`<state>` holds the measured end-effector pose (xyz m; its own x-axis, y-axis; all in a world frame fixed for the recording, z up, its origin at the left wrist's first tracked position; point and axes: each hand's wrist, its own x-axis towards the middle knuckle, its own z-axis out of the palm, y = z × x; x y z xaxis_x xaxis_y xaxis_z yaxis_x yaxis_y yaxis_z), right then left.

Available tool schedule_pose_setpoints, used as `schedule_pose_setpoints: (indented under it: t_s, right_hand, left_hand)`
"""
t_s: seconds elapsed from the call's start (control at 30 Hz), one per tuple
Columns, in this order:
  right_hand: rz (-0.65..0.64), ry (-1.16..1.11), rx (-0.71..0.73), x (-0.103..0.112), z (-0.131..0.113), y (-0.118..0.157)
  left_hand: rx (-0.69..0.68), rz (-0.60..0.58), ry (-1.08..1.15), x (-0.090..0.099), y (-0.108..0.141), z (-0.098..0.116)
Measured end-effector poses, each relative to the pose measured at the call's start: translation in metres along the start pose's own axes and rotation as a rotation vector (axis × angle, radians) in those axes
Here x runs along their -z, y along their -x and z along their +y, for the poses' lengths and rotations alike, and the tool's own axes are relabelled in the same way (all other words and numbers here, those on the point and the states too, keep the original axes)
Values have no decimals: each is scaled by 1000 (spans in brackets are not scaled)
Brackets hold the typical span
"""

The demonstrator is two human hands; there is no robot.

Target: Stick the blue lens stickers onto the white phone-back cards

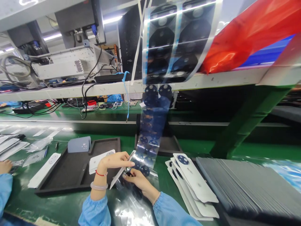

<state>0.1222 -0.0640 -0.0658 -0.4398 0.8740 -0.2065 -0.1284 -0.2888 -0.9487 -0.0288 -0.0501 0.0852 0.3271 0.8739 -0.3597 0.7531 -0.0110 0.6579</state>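
My left hand (114, 160) grips a thin white phone back cover (117, 177), tilted and seen nearly edge-on. Close beside it, my right hand (140, 181) pinches a small dark round piece (128, 174), partly hidden by the fingers, at the cover's camera end. A clear film strip (150, 142) with dark round camera-lens stickers hangs from the shelf and runs down behind both hands onto the bench. Under my left wrist, another white cover (94, 164) lies on a black tray (63, 175). To the right, several white covers (196, 182) with dark camera circles lie stacked.
A long row of grey sheets (244, 185) stands at the right. A blue-grey cover (79, 145) leans on the tray's back corner. At far left, a co-worker's hand (6, 165) rests near white covers (11, 146). A shelf edge (105, 88) with hanging cables crosses above.
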Motion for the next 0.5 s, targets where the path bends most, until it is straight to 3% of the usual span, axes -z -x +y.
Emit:
schedule_pose_setpoints:
  t_s: [0.3, 0.5]
  right_hand:
    - [-35, -57, -36, 1, -7, 1]
    - [-26, -136, -100, 3, -20, 4]
  left_hand:
    - [47, -38, 110, -7, -14, -11]
    - [-51, -42, 252, 0, -7, -12]
